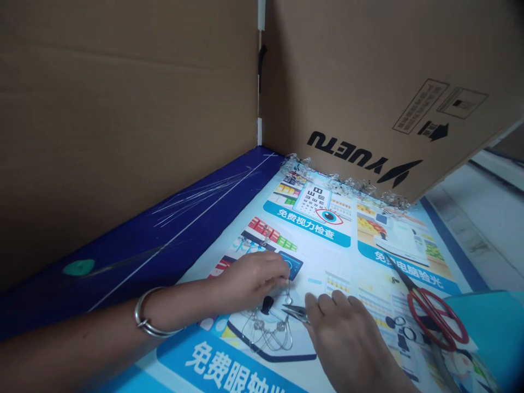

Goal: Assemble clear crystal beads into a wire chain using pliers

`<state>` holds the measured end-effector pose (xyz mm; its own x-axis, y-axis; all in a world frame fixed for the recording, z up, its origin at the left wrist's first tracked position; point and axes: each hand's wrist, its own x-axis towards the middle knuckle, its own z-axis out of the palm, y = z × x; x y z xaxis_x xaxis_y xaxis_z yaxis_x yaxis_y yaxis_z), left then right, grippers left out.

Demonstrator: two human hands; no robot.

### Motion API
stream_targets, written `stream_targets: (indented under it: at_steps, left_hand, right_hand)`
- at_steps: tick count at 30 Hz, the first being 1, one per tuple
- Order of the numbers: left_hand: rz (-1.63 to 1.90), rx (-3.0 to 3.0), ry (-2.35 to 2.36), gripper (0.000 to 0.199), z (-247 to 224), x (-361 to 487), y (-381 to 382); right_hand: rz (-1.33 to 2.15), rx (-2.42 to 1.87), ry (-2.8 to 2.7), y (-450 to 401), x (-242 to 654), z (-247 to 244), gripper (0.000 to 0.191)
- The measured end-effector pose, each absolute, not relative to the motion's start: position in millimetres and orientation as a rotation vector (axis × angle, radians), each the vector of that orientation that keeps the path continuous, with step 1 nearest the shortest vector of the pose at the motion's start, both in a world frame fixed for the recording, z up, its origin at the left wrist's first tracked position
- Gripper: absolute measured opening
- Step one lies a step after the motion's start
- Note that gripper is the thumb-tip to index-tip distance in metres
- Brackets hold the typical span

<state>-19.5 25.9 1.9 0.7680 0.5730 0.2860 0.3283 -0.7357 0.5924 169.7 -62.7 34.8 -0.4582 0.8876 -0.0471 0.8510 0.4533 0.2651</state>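
In the head view, two brown cardboard panels meet in an upright corner: a plain left panel (123, 109) and a right panel (352, 71) printed with black YUETU lettering. Below them lies a dark blue surface (135, 262), partly covered by a light blue poster (327, 259) with Chinese characters, an eye chart and other coloured pictures. A few thin pale strands (200, 194) lie on the dark blue strip by the left panel, and a small green piece (79, 267) sits nearer the person on that same strip.

The left hand (254, 275), a metal bangle (158, 314) on its wrist, has thumb and fingers together, pinching the upper part of a wire piece (290, 343). This piece, thin wire loops with clear beads, rests low on the poster, between and just below the two hands. The right hand (347, 341) is closed around the pliers (301, 313), whose narrow tips point left, near the wire; whether they touch it cannot be told.

To the right, red-handled scissors (457, 323) lie with their blades pointing away, beside a turquoise sheet (493, 322). A row of similar wire-and-bead pieces (350, 188) lines the foot of the right panel.
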Motion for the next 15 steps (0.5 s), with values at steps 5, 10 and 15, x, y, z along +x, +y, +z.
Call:
stream_targets:
  at_steps: [5, 10, 15]
  left_hand:
    - [0.602, 2.472, 0.748, 0.016, 2.3, -20.6, 22.9]
    - [0.565, 2.505, 0.786, 0.014, 2.8, -20.7, 20.3]
    - [0.581, 2.511, 0.837, 0.015, 6.2, -20.7, 18.6]
  right_hand:
    - [0.173, 1.606, 2.545, -55.8, 179.2, 32.4, 0.023]
    - [0.142, 1.715, 2.475, -48.9, 182.3, 33.3, 0.016]
    - [0.107, 1.710, 2.502, -47.1, 183.4, 33.4, 0.012]
